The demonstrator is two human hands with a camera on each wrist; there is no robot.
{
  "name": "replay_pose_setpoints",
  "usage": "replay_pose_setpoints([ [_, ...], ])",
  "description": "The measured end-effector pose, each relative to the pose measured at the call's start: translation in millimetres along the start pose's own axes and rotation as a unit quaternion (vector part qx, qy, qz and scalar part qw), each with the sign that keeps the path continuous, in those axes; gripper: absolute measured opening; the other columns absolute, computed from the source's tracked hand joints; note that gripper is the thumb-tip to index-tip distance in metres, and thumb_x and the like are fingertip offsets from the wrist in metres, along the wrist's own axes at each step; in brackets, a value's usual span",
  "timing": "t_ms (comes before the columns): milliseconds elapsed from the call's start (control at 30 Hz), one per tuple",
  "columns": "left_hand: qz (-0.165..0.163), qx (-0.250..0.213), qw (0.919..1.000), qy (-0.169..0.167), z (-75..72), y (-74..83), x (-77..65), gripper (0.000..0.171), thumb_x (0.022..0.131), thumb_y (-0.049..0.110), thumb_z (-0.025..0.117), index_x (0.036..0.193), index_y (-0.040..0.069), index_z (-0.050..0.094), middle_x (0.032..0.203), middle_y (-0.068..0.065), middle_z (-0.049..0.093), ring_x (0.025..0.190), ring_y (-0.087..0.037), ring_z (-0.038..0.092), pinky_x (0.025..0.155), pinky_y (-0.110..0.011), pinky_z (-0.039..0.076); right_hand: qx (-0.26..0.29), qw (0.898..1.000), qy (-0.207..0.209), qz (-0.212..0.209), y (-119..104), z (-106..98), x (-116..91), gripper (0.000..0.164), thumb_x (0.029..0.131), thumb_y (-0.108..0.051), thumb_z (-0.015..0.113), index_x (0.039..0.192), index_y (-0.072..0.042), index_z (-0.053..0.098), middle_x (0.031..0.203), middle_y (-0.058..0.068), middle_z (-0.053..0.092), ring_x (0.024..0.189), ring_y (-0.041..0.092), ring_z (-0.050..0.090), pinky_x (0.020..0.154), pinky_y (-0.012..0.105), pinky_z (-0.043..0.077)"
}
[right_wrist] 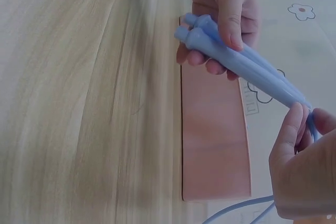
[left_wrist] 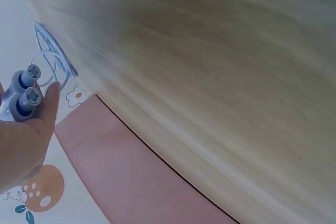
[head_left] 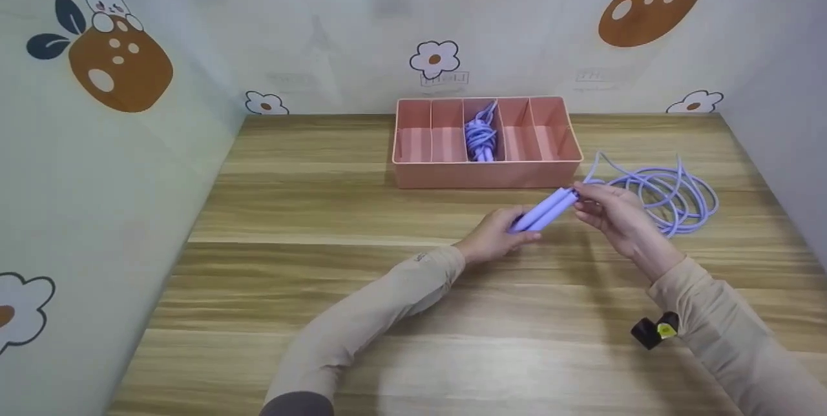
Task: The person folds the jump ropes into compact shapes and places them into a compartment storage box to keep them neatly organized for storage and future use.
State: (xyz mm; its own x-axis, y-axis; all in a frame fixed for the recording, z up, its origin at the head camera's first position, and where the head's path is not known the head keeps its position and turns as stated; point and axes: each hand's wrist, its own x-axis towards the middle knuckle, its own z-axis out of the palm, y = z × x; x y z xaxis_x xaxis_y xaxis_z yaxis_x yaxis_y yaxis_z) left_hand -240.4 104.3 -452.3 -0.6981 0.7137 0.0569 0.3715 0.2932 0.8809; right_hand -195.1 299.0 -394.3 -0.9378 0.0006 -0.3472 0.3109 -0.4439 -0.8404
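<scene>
My left hand (head_left: 495, 235) grips the two lilac handles of a jump rope (head_left: 546, 210) side by side, thumb laid along them in the right wrist view. At the handles' other end, my right hand (head_left: 617, 219) pinches the cord where it leaves them, fingertips right at the handle ends. From there the cord runs to loose loops (head_left: 688, 209) on the table, to the right of and behind that hand. The left wrist view shows the two knobbed handle ends (left_wrist: 31, 85) sticking out of the left hand.
Behind the hands, against the back wall, stands a pink divided box (head_left: 488, 176). A second lilac rope (head_left: 481, 135), bundled up, sits in its middle compartment. The wooden table (head_left: 310, 287) is bounded by patterned walls left, back and right.
</scene>
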Motion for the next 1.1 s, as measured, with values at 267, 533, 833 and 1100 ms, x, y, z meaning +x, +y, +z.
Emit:
replay_pose_setpoints([
  [267,-0.021,-0.036,0.9990,-0.016,-9.5,2.4,-6.5,0.031,0.079,0.009,0.069,0.107,-0.002,0.062,0.087,-0.009,0.066,0.063,-0.007,0.058,0.057,-0.017,0.052,0.004,1.000,-0.018,0.011,4,-1,-3,0.019,0.090,-0.008,0.055,0.081,-0.005,0.072,0.070,0.003,0.066,0.060,0.007,0.062,0.061,0.016,0.054],
  [533,-0.062,-0.085,0.9938,-0.035,-15.1,5.4,-13.6,0.029,0.077,0.004,0.069,0.105,-0.005,0.063,0.088,-0.013,0.068,0.061,-0.008,0.059,0.058,-0.020,0.054,-0.051,0.998,-0.028,0.023,6,1,-7,0.019,0.090,-0.012,0.056,0.080,-0.011,0.072,0.073,0.001,0.066,0.063,0.007,0.062,0.062,0.017,0.055],
  [833,-0.034,-0.127,0.9900,-0.051,-40.5,18.4,-31.7,0.025,0.080,-0.001,0.065,0.103,-0.011,0.061,0.089,-0.022,0.067,0.070,-0.024,0.064,0.063,-0.022,0.055,-0.393,0.861,0.071,-0.315,9,-1,-12,0.017,0.086,-0.014,0.062,0.086,0.002,0.068,0.076,0.002,0.065,0.066,0.004,0.060,0.058,0.014,0.053],
  [1100,-0.013,-0.166,0.9845,-0.056,-64.4,37.3,-44.6,0.025,0.081,-0.002,0.063,0.104,-0.011,0.060,0.090,-0.022,0.067,0.080,-0.028,0.066,0.067,-0.027,0.056,-0.502,0.684,0.038,-0.528,15,4,-4,0.041,0.084,0.003,0.058,0.124,-0.003,0.054,0.121,0.018,0.057,0.116,0.024,0.050,0.101,0.021,0.036],
])
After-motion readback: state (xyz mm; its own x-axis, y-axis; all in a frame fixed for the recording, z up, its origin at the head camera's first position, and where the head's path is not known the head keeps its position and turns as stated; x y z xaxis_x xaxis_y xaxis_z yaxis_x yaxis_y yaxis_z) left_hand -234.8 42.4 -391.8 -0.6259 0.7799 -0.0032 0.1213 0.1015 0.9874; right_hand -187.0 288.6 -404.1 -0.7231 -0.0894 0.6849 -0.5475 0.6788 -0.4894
